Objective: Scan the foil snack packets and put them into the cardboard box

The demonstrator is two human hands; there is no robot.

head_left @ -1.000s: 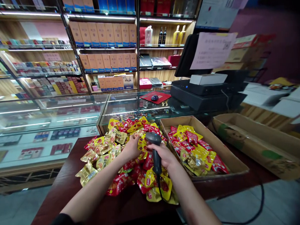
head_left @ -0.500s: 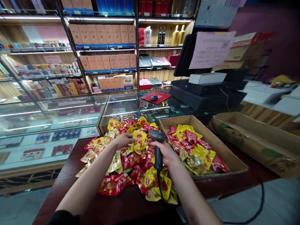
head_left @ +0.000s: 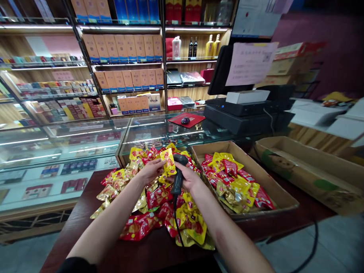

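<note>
My left hand [head_left: 152,171] pinches a yellow snack packet [head_left: 169,161] by its left edge, lifted above the heap. Wrapped in my right hand [head_left: 187,175] is a black handheld barcode scanner [head_left: 178,180], its head close behind the packet's right side. The scanner's cable hangs down over the packets. Beneath both hands a heap of red, yellow and gold snack packets [head_left: 140,224] spreads across the dark red table [head_left: 92,219]. To the right, an open cardboard box [head_left: 279,191] holds more of these packets.
A second cardboard box [head_left: 315,179] lies farther right. Behind the heap are a glass display counter [head_left: 110,133], a red mouse pad [head_left: 195,119] with a mouse, and a monitor [head_left: 220,73] bearing a paper sheet. Shelves of boxed goods line the back wall.
My left hand has raised the yellow packet upright off the heap. My right hand has brought the scanner left, up against the packet. The view has shifted slightly.
</note>
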